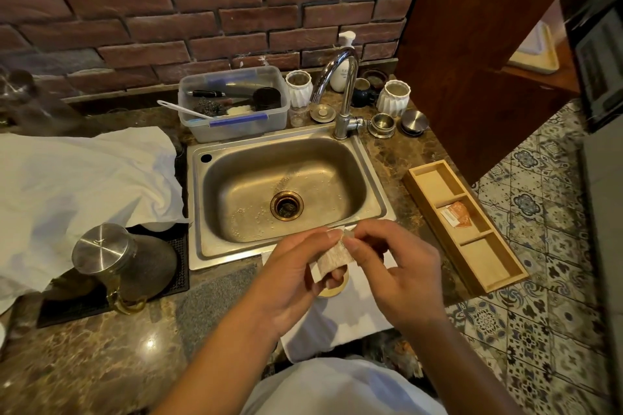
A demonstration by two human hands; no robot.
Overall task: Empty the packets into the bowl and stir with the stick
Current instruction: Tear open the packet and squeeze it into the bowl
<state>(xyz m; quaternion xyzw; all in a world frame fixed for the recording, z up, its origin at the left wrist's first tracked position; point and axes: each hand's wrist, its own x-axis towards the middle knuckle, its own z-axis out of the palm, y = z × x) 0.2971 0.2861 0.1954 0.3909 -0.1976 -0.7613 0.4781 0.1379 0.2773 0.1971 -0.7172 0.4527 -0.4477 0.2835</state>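
Both my hands pinch a small pale paper packet [332, 258] by its top edge, just in front of the sink. My left hand [293, 274] holds it from the left, my right hand [394, 274] from the right. Under the hands a yellowish round rim of the bowl [333, 290] peeks out on a white napkin [340, 323]; most of the bowl is hidden. More packets [456, 214], orange and white, lie in the middle compartment of a wooden tray [485, 271] at the right. No stick is visible.
A steel sink [371, 175] with tap [344, 91] lies ahead. A plastic tub [232, 131] of utensils and white jars [392, 98] stand behind it. A lidded metal jug [101, 253] sits on a black mat at the left, beside a white cloth [77, 185].
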